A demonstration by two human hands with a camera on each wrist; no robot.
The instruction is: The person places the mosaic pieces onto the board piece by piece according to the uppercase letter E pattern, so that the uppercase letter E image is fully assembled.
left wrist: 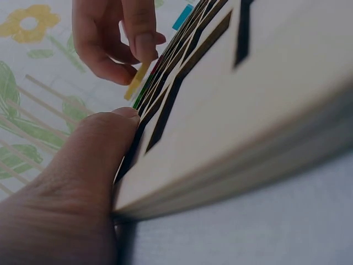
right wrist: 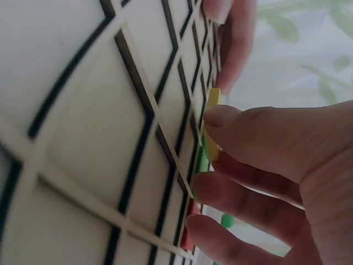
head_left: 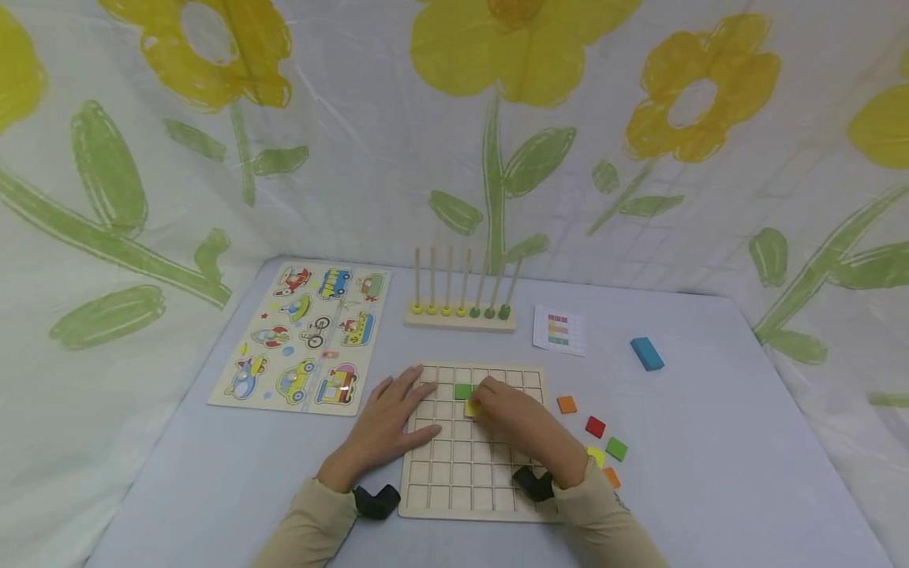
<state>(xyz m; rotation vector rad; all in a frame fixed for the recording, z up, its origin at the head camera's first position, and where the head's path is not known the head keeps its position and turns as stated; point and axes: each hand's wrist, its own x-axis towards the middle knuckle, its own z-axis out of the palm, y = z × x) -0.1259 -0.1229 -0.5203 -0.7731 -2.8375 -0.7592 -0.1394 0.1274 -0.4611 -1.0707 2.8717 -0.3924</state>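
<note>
A wooden grid board (head_left: pixel 440 500) lies on the table, its cells framed by raised strips. My right hand (head_left: pixel 517 416) is over its upper middle and pinches a yellow square tile (right wrist: pixel 212 132) between thumb and fingers, held on edge just above the strips. A green tile (head_left: pixel 463 392) sits in a cell right beside that hand. In the right wrist view a red tile (right wrist: pixel 190 223) shows low, near the fingertips. My left hand (head_left: pixel 387 418) rests on the board's left side with its fingers spread, the thumb (left wrist: pixel 94 143) pressing at the edge.
Loose tiles, among them a red one (head_left: pixel 595 427) and an orange one (head_left: pixel 566 405), lie right of the board. Behind stand a peg rack (head_left: pixel 460 322), a pattern card (head_left: pixel 559 331) and a blue block (head_left: pixel 647 354). A picture puzzle (head_left: pixel 301 339) lies at left.
</note>
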